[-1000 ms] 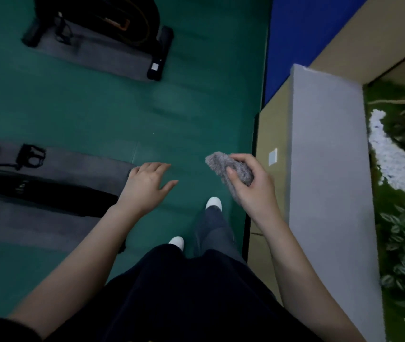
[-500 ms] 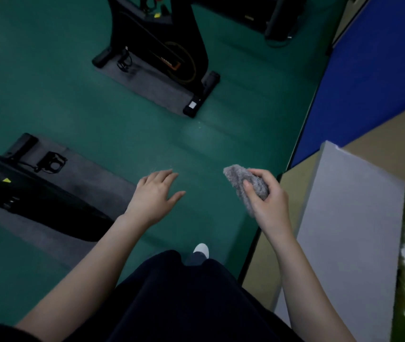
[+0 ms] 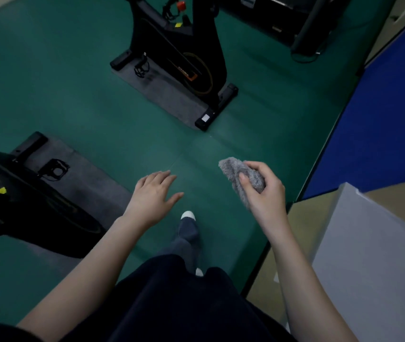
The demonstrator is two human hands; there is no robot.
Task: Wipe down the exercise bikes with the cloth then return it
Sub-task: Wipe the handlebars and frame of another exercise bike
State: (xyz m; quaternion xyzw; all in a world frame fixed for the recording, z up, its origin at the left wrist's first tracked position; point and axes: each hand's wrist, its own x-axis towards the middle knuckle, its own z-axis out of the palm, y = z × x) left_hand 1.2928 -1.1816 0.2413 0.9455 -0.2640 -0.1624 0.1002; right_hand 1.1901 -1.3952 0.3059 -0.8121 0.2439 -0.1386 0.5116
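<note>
My right hand grips a bunched grey fluffy cloth in the air, right of centre. My left hand hovers palm down with straight fingers and holds nothing. A black exercise bike stands ahead at the top centre on a grey mat. A second black exercise bike is at the left edge on its own grey mat, close to my left arm. Neither hand touches a bike.
The floor is green. A blue wall panel runs along the right. A grey ledge sits at the lower right. Dark equipment stands at the top right. My legs and white shoes are below the hands.
The view has tilted up and turned left: the far bike has come fully into view, and the grey ledge and plants slid out to the right. My hands kept their pose with the cloth.
</note>
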